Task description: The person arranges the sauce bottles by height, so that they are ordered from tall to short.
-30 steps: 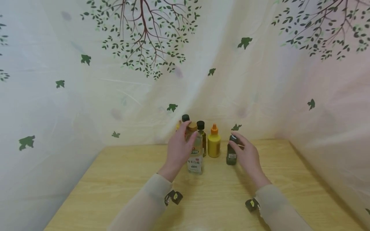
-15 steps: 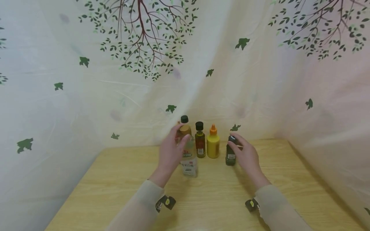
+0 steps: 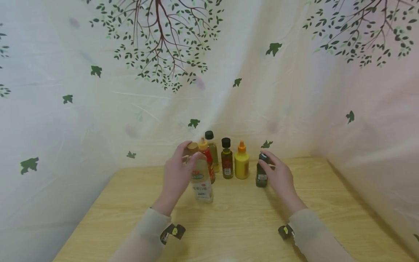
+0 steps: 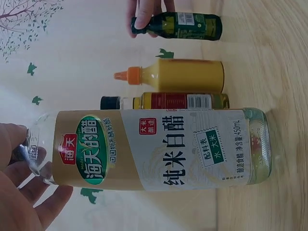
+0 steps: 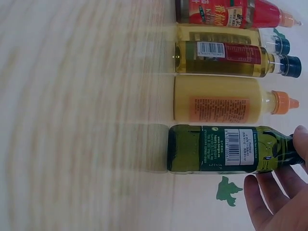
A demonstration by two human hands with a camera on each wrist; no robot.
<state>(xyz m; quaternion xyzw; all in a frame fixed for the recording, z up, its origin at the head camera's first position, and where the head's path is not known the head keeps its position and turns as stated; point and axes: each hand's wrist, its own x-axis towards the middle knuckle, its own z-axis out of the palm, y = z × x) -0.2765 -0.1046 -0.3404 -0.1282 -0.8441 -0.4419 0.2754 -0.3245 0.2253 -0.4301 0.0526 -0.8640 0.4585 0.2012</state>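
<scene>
"Your left hand point(image 3: 175, 169) had slid leftward with the clear bottle point(image 3: 202, 185), baring more of the red bottle point(image 3: 210, 163) beyond its fingertips."
"Your right hand point(image 3: 280, 176), head view?"
"It pinched the green bottle point(image 3: 261, 179), the yellow bottle point(image 3: 242, 165) near its fingertips."
"Left wrist view?"
"Your fingers and thumb gripped the clear bottle's neck, label point(image 4: 183, 149) below them."
"Right wrist view?"
"Yours pinched the green bottle's neck, barcode point(image 5: 232, 146) below."

My sleeves point(image 3: 139, 236): cream. Rice vinegar bottle point(image 4: 260, 144), near left: clear, gold-and-white label point(image 4: 154, 159). Glass bottle point(image 5: 190, 151), right: green. Squeeze bottle point(image 3: 242, 166), between them: yellow, orange cap point(image 3: 242, 147). Far curtain point(image 3: 147, 120): whitish, green leaf print.
</scene>
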